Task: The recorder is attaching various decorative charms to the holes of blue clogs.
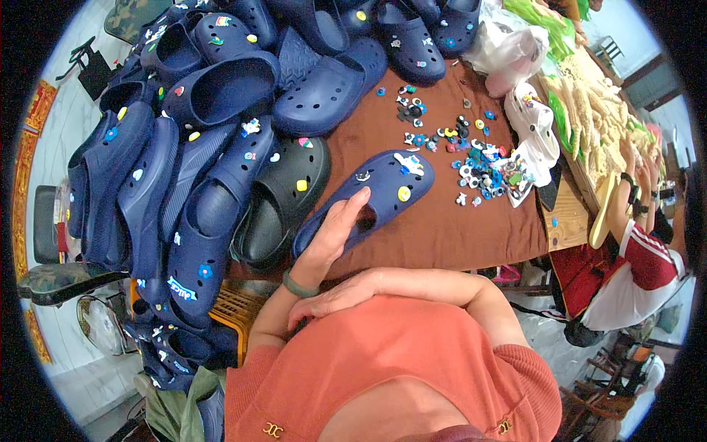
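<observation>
A navy blue clog lies on the brown cloth in front of me, with several charms on its toe: a white figure, a yellow round one and a small pale one. My left hand rests along the clog's near side by its foot opening, fingers stretched out together and pointing at the toe; the thumb is hard to make out. My right hand lies across my left forearm below the dark wristband, fingers loosely extended and holding nothing. Right of the clog lies a scattered pile of small charms.
Many navy clogs are heaped at the left and far side. A black clog stands beside mine. White clogs and a plastic bag edge the cloth. At right, another person handles cream-coloured pieces.
</observation>
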Demonstrator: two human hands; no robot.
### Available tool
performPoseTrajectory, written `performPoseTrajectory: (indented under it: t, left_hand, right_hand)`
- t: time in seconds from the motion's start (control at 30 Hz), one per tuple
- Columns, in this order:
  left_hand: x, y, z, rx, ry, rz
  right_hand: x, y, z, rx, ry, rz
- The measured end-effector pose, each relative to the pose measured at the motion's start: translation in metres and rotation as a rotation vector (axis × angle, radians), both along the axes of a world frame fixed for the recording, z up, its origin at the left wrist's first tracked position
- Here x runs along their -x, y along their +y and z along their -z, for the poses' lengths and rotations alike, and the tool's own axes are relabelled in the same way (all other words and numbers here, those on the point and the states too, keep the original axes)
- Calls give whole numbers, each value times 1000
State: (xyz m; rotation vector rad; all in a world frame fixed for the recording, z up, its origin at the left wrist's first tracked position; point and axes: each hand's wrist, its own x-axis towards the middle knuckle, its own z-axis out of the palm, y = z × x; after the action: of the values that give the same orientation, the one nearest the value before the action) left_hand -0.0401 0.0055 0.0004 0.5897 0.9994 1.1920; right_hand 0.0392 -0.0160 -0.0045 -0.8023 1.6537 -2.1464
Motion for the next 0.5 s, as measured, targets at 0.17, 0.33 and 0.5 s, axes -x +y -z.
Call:
performPoseTrajectory:
  t: [0.17, 0.33, 0.5]
  left_hand:
    - [1, -2, -20, 27, 47, 41]
    - [1, -1, -17, 53, 56, 65]
    - [1, 0, -3, 11, -3, 24]
  right_hand:
    - [2, -2, 6, -11, 78, 9]
    - [-1, 1, -1, 37, -21, -18]
    - [-1, 0, -1, -25, -41, 16]
